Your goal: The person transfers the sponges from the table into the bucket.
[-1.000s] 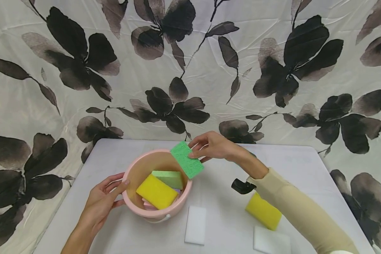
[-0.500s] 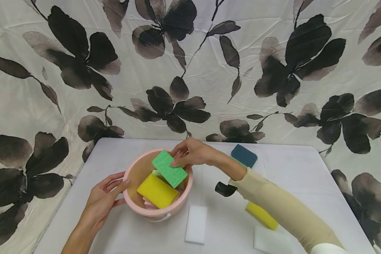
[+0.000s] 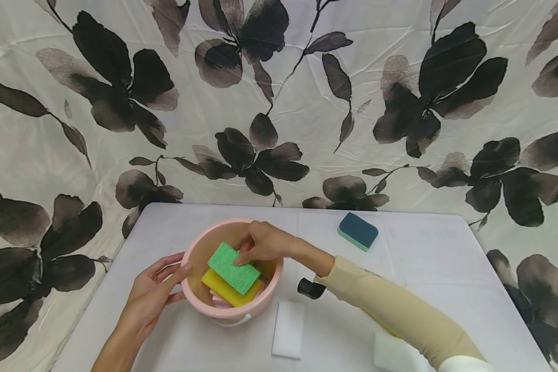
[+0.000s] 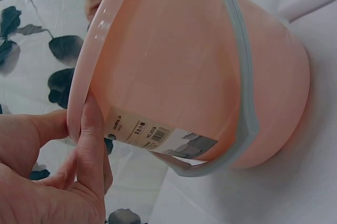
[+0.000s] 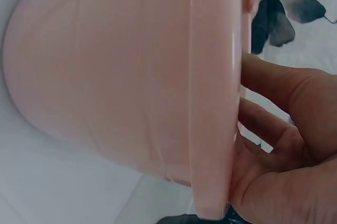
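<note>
A pink bucket (image 3: 197, 303) with a pale handle (image 4: 245, 77) stands on the white table. My left hand (image 3: 151, 289) grips its rim on the left side, thumb on one face and fingers on the other in the left wrist view. Inside the bucket my right hand (image 3: 267, 243) pinches a green sponge (image 3: 232, 268) by its right edge. That sponge overlaps a yellow sponge (image 3: 218, 289) lying below it, with pink pieces (image 3: 220, 301) showing underneath. In the right wrist view the right hand (image 5: 295, 134) reaches past the rim, its fingertips and the sponge hidden by the wall.
A dark blue and green sponge (image 3: 359, 231) lies at the back right of the table (image 3: 325, 330). One white block (image 3: 288, 329) is in front of the bucket, another white block (image 3: 395, 353) farther right. The right sleeve (image 3: 395, 299) covers most of a yellow sponge there.
My right hand has carried the green sponge left and down from over the bucket's right rim into it. The dark blue sponge behind the arm has come into sight. The left hand has stayed put.
</note>
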`<state>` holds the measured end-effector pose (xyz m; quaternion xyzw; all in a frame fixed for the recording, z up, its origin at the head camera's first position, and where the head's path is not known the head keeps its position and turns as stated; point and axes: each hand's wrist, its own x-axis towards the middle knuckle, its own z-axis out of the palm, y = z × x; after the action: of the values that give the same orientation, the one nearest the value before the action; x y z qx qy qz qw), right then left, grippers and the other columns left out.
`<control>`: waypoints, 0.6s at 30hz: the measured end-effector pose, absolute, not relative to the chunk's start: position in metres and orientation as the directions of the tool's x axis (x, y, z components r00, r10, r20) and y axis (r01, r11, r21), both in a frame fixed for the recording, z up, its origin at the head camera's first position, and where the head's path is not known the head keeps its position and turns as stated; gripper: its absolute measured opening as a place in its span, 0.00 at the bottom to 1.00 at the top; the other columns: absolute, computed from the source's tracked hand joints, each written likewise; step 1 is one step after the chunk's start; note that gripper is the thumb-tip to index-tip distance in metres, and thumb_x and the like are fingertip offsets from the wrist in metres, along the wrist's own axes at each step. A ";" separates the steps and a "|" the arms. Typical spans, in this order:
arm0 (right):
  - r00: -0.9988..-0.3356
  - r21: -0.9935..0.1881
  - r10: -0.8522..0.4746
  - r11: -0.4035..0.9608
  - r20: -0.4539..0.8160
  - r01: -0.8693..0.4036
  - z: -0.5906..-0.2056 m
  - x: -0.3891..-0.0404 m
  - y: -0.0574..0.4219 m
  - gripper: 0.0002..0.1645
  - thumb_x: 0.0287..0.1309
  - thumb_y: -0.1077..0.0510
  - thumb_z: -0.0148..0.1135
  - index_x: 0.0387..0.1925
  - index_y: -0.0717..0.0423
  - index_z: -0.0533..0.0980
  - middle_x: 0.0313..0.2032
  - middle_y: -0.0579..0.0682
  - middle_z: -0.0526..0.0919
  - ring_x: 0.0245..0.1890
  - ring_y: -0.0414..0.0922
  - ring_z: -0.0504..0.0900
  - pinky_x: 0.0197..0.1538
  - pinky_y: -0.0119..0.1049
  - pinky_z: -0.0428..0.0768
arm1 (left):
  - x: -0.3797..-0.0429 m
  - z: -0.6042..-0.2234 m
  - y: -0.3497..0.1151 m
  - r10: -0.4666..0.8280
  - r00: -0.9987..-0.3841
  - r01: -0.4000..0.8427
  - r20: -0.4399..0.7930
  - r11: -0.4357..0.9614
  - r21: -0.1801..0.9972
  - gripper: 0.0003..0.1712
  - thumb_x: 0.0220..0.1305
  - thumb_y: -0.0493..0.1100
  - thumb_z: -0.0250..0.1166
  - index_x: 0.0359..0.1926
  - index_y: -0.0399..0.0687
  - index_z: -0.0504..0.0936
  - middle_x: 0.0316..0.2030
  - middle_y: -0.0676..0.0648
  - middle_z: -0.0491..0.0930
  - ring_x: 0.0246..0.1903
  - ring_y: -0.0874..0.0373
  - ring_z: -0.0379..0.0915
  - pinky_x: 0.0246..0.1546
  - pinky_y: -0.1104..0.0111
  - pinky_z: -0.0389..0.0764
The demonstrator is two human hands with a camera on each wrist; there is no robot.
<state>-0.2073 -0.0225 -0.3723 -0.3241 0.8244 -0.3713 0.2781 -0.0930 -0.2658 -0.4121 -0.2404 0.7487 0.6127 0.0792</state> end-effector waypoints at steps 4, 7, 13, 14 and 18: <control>-0.605 -0.790 -0.771 0.491 -0.197 -0.369 -0.379 -0.205 -0.030 0.13 0.59 0.62 0.75 0.45 0.64 0.85 0.27 0.46 0.81 0.29 0.37 0.75 0.33 0.23 0.75 | -0.093 -0.413 -0.266 -0.258 -0.869 -0.464 -0.422 0.129 0.876 0.41 0.66 0.56 0.72 0.73 0.47 0.68 0.57 0.48 0.80 0.41 0.68 0.81 0.39 0.69 0.87; -0.584 -0.780 -0.792 0.476 -0.180 -0.406 -0.385 -0.204 -0.034 0.10 0.58 0.64 0.75 0.41 0.66 0.85 0.25 0.46 0.81 0.27 0.35 0.75 0.30 0.22 0.74 | -0.092 -0.413 -0.266 -0.257 -0.866 -0.469 -0.428 0.127 0.874 0.41 0.66 0.56 0.72 0.73 0.47 0.68 0.58 0.48 0.80 0.41 0.68 0.80 0.39 0.69 0.87; -0.595 -0.731 -0.778 0.525 -0.203 -0.436 -0.390 -0.204 -0.037 0.09 0.58 0.60 0.77 0.38 0.62 0.88 0.25 0.43 0.84 0.28 0.31 0.75 0.34 0.19 0.74 | -0.092 -0.412 -0.265 -0.256 -0.864 -0.474 -0.433 0.127 0.871 0.41 0.66 0.57 0.72 0.73 0.47 0.67 0.60 0.46 0.78 0.42 0.67 0.80 0.40 0.69 0.87; -0.598 -0.727 -0.775 0.530 -0.205 -0.437 -0.390 -0.204 -0.038 0.09 0.58 0.60 0.77 0.38 0.61 0.88 0.26 0.44 0.85 0.29 0.31 0.76 0.35 0.20 0.74 | -0.092 -0.412 -0.265 -0.255 -0.864 -0.475 -0.434 0.127 0.871 0.41 0.66 0.57 0.72 0.73 0.47 0.67 0.61 0.46 0.78 0.42 0.67 0.80 0.40 0.69 0.87; -0.611 -0.710 -0.766 0.544 -0.202 -0.448 -0.390 -0.204 -0.038 0.09 0.57 0.60 0.77 0.38 0.61 0.87 0.29 0.46 0.87 0.33 0.32 0.78 0.40 0.20 0.77 | -0.093 -0.412 -0.265 -0.257 -0.863 -0.476 -0.436 0.124 0.870 0.41 0.66 0.56 0.72 0.73 0.47 0.67 0.60 0.47 0.79 0.42 0.67 0.80 0.40 0.69 0.87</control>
<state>-0.2044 -0.0385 -0.3897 -0.3606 0.8411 -0.3130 0.2541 -0.0930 -0.2655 -0.4120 -0.2465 0.7442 0.6144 0.0892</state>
